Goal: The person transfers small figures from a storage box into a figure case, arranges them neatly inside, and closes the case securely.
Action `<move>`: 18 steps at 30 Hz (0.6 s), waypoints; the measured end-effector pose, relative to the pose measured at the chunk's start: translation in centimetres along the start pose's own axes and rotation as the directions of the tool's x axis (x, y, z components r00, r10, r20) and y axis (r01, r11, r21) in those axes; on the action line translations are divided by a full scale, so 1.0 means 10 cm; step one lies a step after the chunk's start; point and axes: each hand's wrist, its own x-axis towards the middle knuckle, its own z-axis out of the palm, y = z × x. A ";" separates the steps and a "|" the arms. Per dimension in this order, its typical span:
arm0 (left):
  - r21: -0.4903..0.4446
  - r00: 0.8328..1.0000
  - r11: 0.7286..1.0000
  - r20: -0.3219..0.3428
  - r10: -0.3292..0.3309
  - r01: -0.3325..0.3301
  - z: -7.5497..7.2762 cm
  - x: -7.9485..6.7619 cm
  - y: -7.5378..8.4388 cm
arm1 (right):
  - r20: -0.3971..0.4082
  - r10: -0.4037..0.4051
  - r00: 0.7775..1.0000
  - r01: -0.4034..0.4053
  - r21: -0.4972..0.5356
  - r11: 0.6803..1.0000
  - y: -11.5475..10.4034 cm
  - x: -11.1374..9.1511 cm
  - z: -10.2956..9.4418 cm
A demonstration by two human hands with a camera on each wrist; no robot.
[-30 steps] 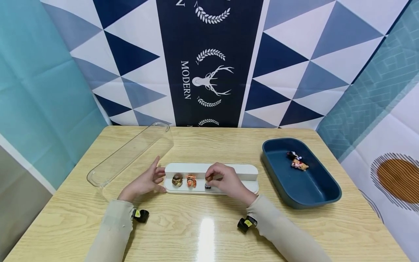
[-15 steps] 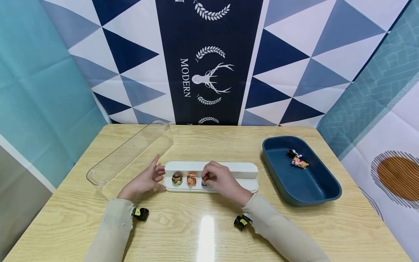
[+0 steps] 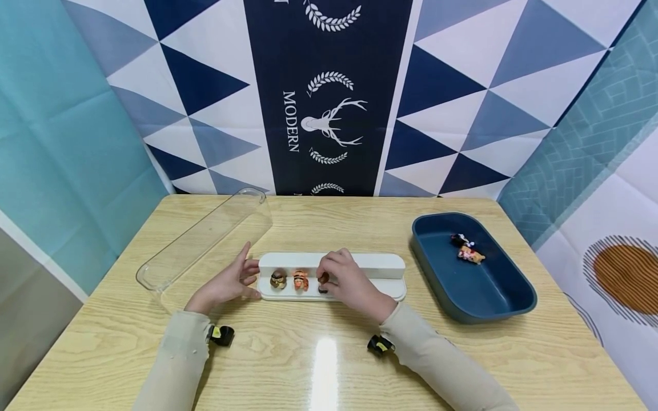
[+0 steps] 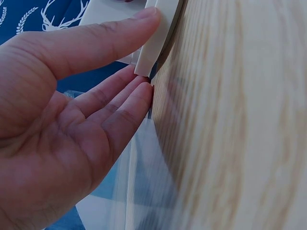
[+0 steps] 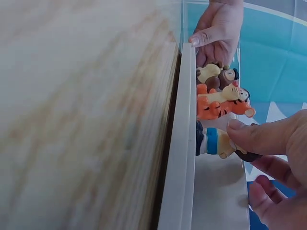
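My right hand [image 3: 354, 285] pinches the head of a small boy figurine [image 5: 211, 140] with a blue shirt and dark feet. It stands upright on a white display base [image 3: 382, 265], feet at the tray floor, its head partly covered by my thumb and fingers. Beside it are an orange tiger figurine [image 3: 300, 280] and, at the left end, a brown owl figurine [image 3: 278, 279]. My left hand [image 3: 226, 285] rests at the base's left end, thumb against the front corner, the other fingers extended and touching the end.
A clear plastic cover [image 3: 211, 244] lies diagonally behind my left hand. To the right stands a dark blue bin [image 3: 521, 313] with a tan bear figurine [image 3: 470, 255] and a black-and-white figurine [image 3: 459, 241] inside. Patterned cloth hangs behind the wooden table [image 3: 277, 365].
My right hand has shifted slightly left with the boy figurine, closer to the tiger, then barely moved. The left hand has stayed at the base's end.
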 end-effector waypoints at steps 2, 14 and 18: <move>0.002 1.000 1.000 -0.004 -0.005 0.005 0.00 0.00 0.00 | -0.013 -0.003 1.000 0.002 -0.021 1.000 0.02 0.01 0.00; 0.004 1.000 1.000 0.002 -0.009 0.009 0.01 0.00 0.00 | -0.039 -0.018 0.999 0.016 -0.069 0.997 0.07 0.01 0.01; -0.001 1.000 1.000 -0.004 -0.010 0.010 0.01 0.01 -0.01 | -0.026 -0.043 0.999 0.039 -0.131 0.991 0.05 0.01 -0.02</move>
